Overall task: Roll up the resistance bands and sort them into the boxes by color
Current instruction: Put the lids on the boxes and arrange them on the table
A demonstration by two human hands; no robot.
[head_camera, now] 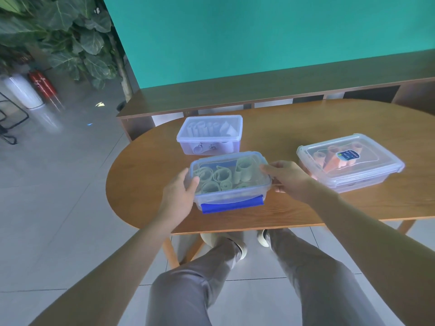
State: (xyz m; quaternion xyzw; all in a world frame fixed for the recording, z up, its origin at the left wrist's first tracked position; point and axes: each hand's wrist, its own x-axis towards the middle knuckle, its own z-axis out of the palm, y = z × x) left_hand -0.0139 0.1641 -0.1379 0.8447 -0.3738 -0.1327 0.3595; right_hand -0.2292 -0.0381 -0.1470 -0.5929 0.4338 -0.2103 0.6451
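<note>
Green rolled bands (219, 176) packed inside a clear box (231, 182) with a blue clip (232, 204) on its near side, lid on. Sitting near the front edge of the wooden tabletop (150, 165). Held from both ends: left hand (180, 190) wrapped round the left end, thumb on the lid corner; right hand (288, 178) curled round the right end, fingers (270, 168) on the lid edge. Both hands gripping the box, not spread wide.

Just behind it, a second clear box (209, 135) with its lid on, full of pale, whitish rolled bands (207, 129) standing side by side. Close to the green one, though hard to tell if touching.

Off to the right, a third, flatter clear box (350, 163), lid on too, with orange rolled bands (334, 158) inside and a dark blue sticker (348, 156) on top. Right next to the right hand.

Behind the tabletop, a low wooden shelf (259, 90) and a teal wall (235, 31). Far left, a big leafy plant (70, 36), a red fire extinguisher (42, 83), and a grey tiled floor (58, 184). Down below, grey trouser legs (188, 278) and pale shoes (261, 238) under the tabletop.
</note>
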